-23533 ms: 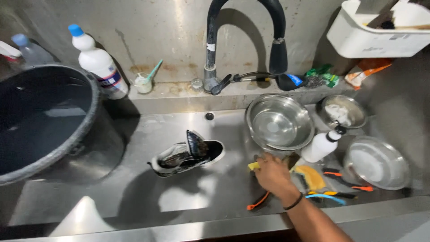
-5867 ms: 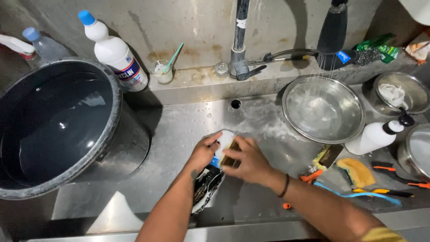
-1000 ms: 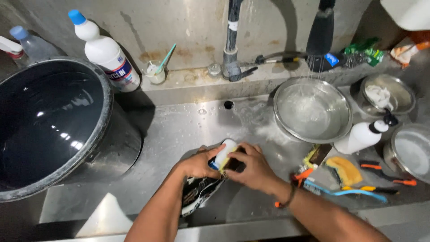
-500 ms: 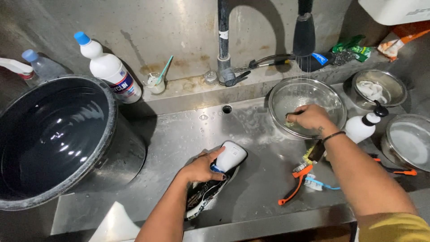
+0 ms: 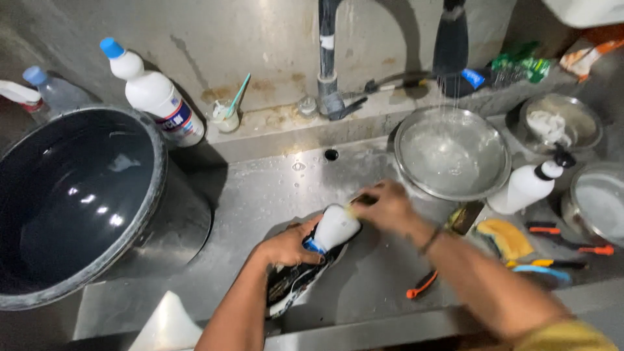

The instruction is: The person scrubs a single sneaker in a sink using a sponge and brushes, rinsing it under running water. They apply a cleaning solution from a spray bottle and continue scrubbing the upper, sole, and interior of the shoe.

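Hands are working over a shoe lying in the steel sink, just right of the big dark bucket. Left hand is curling around the middle of the shoe, fingers wrapped over its upper and gripping it against the sink floor. Right hand is closing at the white toe end of the shoe, fingers bunched together and pinching something small and dark there; it is blurring in the picture, so I cannot tell what that thing is. Water is running from the black spray head into the round metal bowl behind the right hand. A white pump bottle is standing to the right of that bowl, with a yellow sponge and a few brushes lying near the right forearm. A white bottle with a blue cap is leaning on the ledge behind the bucket, beside a small cup holding a toothbrush
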